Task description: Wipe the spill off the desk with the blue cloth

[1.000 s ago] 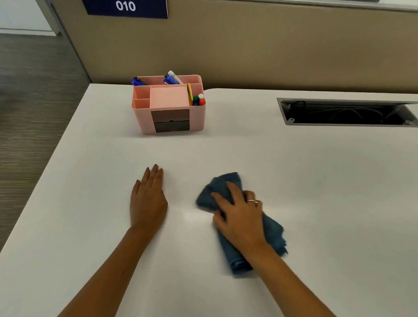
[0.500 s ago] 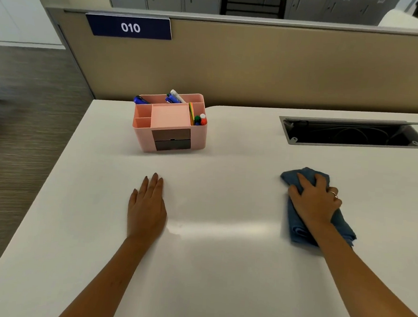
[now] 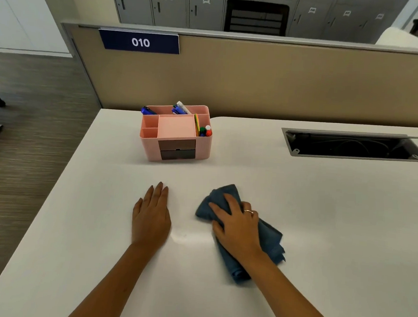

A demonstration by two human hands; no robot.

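A crumpled blue cloth (image 3: 269, 239) lies on the white desk (image 3: 322, 215), near its middle. My right hand (image 3: 238, 224) presses down on the cloth with fingers spread over it. My left hand (image 3: 150, 216) rests flat on the desk just to the left, palm down, holding nothing. Between the two hands a faint wet sheen (image 3: 182, 235) shows on the desk surface.
A pink desk organizer (image 3: 177, 134) with pens and markers stands behind my hands. An open cable hatch (image 3: 355, 145) is set into the desk at the back right. A beige partition with a "010" sign (image 3: 139, 42) runs along the back. The desk's left edge drops to the floor.
My right hand slid the cloth from the right side of the desk back left toward my left hand. The left hand stayed put. The camera tilted up.
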